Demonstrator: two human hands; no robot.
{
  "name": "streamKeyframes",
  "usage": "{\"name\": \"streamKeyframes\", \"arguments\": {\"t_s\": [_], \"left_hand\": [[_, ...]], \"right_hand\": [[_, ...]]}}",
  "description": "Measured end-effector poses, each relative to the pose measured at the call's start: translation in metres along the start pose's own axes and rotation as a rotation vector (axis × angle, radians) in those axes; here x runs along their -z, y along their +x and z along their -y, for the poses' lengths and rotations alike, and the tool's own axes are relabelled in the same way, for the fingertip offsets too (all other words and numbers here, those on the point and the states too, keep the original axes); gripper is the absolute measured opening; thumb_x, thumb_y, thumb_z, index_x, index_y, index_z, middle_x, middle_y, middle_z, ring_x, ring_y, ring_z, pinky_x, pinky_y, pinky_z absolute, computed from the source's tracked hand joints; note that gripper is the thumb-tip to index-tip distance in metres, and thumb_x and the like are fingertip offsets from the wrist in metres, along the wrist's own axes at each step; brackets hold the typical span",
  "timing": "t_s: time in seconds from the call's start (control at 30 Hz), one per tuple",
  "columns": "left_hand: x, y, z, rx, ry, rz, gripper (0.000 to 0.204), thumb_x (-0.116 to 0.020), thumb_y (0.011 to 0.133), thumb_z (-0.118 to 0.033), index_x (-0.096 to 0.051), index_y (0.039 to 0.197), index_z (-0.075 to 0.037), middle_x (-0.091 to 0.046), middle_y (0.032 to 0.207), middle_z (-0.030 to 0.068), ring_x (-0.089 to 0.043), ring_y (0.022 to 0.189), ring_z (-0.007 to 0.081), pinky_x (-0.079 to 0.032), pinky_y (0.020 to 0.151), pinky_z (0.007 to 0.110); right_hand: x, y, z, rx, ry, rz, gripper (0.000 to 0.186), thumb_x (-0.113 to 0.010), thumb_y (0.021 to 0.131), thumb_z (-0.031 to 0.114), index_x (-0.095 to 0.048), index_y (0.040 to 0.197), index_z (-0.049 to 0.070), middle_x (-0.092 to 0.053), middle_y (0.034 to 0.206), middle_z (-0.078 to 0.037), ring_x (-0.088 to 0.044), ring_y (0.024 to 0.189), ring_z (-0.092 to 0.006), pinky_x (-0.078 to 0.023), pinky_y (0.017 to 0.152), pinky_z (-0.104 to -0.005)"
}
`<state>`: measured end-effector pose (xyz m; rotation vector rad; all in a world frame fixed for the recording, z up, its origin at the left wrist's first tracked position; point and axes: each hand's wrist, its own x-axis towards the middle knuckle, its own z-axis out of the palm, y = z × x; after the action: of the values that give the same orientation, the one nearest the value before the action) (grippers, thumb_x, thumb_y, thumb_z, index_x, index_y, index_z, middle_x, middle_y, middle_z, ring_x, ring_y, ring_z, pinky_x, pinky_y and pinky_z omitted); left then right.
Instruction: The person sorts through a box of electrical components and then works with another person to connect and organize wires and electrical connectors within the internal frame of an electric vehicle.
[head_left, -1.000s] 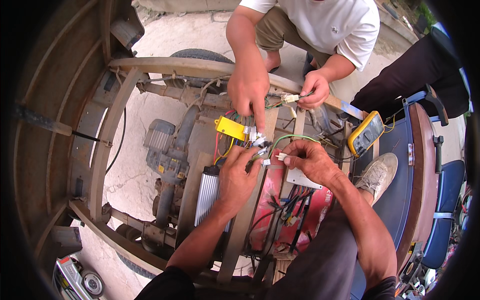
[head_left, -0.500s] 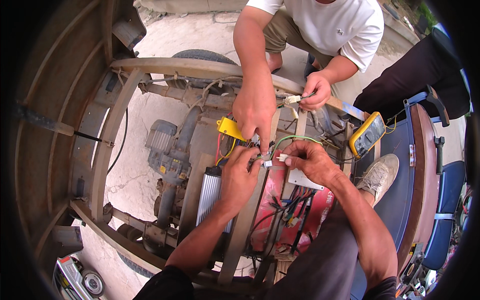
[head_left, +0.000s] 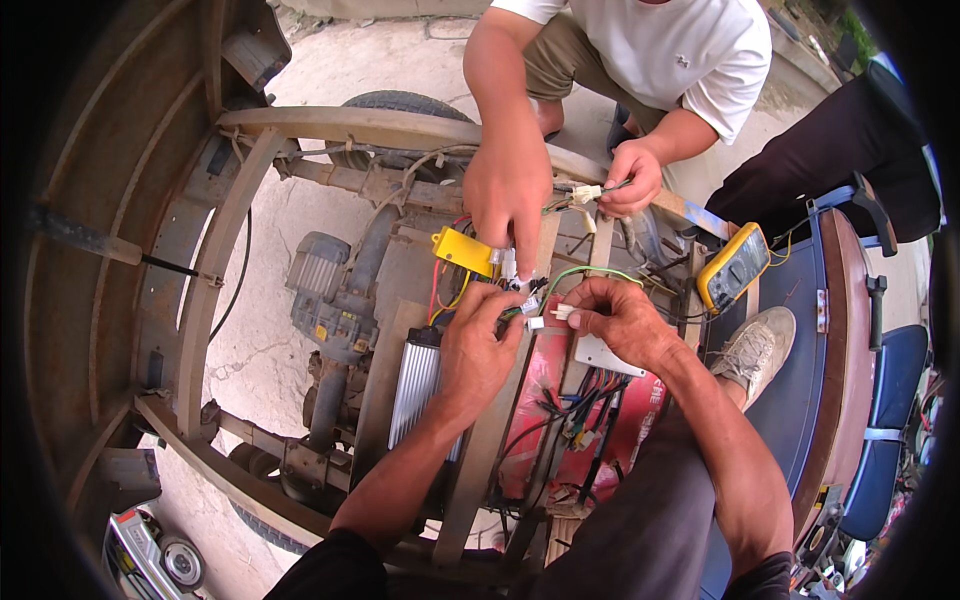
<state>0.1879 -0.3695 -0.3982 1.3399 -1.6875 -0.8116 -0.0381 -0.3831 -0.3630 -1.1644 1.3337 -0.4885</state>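
My left hand [head_left: 482, 338] is closed on a white plug connector [head_left: 535, 323] with wires running into it. Facing it across a small gap, my right hand [head_left: 630, 322] pinches another white connector [head_left: 563, 312], and a green wire [head_left: 590, 270] arcs over behind. Other white connectors [head_left: 505, 263] cluster just beyond my left fingers. Into that cluster points a co-worker's finger [head_left: 525, 250]. The co-worker's other hand [head_left: 632, 180] holds a cream connector [head_left: 585, 195] on dark wires. A yellow box [head_left: 462, 254] and a finned silver controller [head_left: 416, 385] sit left of my left hand.
All this lies within a rusty vehicle frame [head_left: 340, 125] with a motor [head_left: 322, 275] and axle below. A yellow multimeter [head_left: 735, 268] rests at the right, near a shoe [head_left: 762, 352]. Bundled wires [head_left: 590, 405] lie over a red panel [head_left: 645, 400]. A blue seat [head_left: 890, 430] stands far right.
The co-worker's pointing hand has lifted slightly away from my fingers, uncovering more of the white connectors. My two hands stay nearly in place, each keeping its connector.
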Motion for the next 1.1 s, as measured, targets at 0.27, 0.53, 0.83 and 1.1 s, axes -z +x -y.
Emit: {"name": "streamKeyframes", "arguments": {"t_s": [0.27,0.53,0.83,1.1], "left_hand": [[-0.001,0.000,-0.002,0.038,-0.080,-0.012,0.030,-0.078,0.079,0.007,-0.069,0.105,-0.003,-0.064,0.102,0.0050,-0.047,0.062,0.0115,-0.043,0.057,0.029],[-0.003,-0.002,-0.004,0.100,-0.039,-0.025,0.032,-0.079,0.081,0.004,-0.063,0.107,-0.005,-0.052,0.073,0.0017,-0.045,0.059,0.0111,-0.040,0.055,0.030],[-0.003,-0.001,-0.004,0.066,-0.066,-0.032,0.035,-0.077,0.080,0.006,-0.065,0.112,-0.004,-0.060,0.083,0.0027,-0.047,0.061,0.0115,-0.043,0.057,0.030],[0.003,-0.001,-0.006,0.049,-0.125,0.035,0.034,-0.075,0.082,0.007,-0.070,0.113,-0.005,-0.065,0.103,0.0052,-0.051,0.064,0.0134,-0.046,0.060,0.030]], "right_hand": [[-0.001,-0.001,0.000,0.047,0.019,-0.008,0.020,-0.069,0.095,0.001,-0.069,0.114,-0.003,-0.069,0.090,-0.004,-0.061,0.084,-0.0109,-0.052,0.077,-0.0289],[-0.001,-0.003,0.004,0.011,-0.012,-0.003,0.023,-0.068,0.094,0.000,-0.068,0.117,-0.003,-0.070,0.094,-0.005,-0.062,0.086,-0.0115,-0.052,0.079,-0.0293],[-0.001,-0.001,0.002,0.022,0.000,0.004,0.023,-0.069,0.094,-0.001,-0.068,0.117,-0.003,-0.071,0.095,-0.005,-0.063,0.088,-0.0116,-0.053,0.081,-0.0295],[-0.013,0.004,0.006,0.065,0.084,0.019,0.018,-0.072,0.095,0.004,-0.069,0.111,-0.003,-0.070,0.091,-0.003,-0.062,0.084,-0.0109,-0.053,0.078,-0.0301]]}}
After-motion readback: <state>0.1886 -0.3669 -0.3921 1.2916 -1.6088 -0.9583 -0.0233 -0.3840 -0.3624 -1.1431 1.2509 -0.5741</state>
